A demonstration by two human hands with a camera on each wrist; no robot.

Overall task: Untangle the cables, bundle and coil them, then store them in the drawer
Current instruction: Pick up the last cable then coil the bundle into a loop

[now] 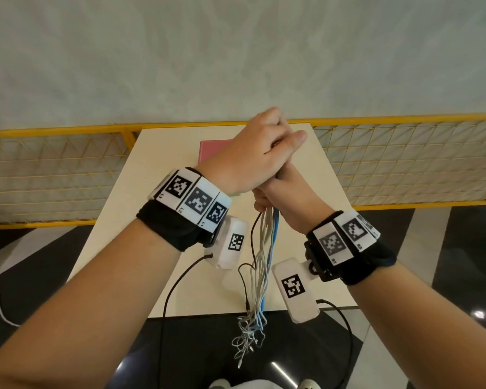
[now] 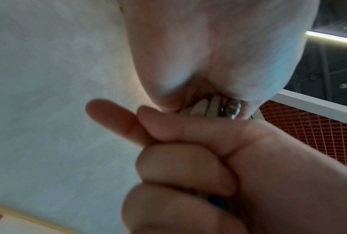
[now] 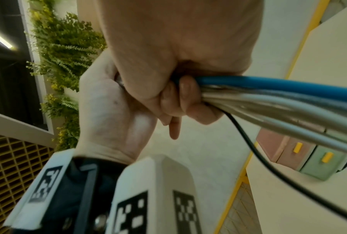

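Note:
A bundle of grey, white and blue cables (image 1: 261,262) with one thin black lead hangs straight down over the table's near edge, its tangled ends below it. My left hand (image 1: 264,147) grips the top of the bundle, thumb sticking out to the right. Directly under it my right hand (image 1: 281,195) holds the same bundle in a fist. In the right wrist view the right hand's fingers (image 3: 178,98) curl round the cables (image 3: 278,95). The left wrist view shows a little of the cables (image 2: 206,107) between both hands. A small pink and green drawer unit (image 3: 288,150) with yellow handles stands on the table.
The pale table (image 1: 163,192) lies below my hands, with the pink drawer unit (image 1: 211,150) at its far side. A yellow mesh railing (image 1: 54,169) runs behind and beside it. Dark glossy floor lies at the near edge. Black wrist-camera leads (image 1: 174,290) hang from both wrists.

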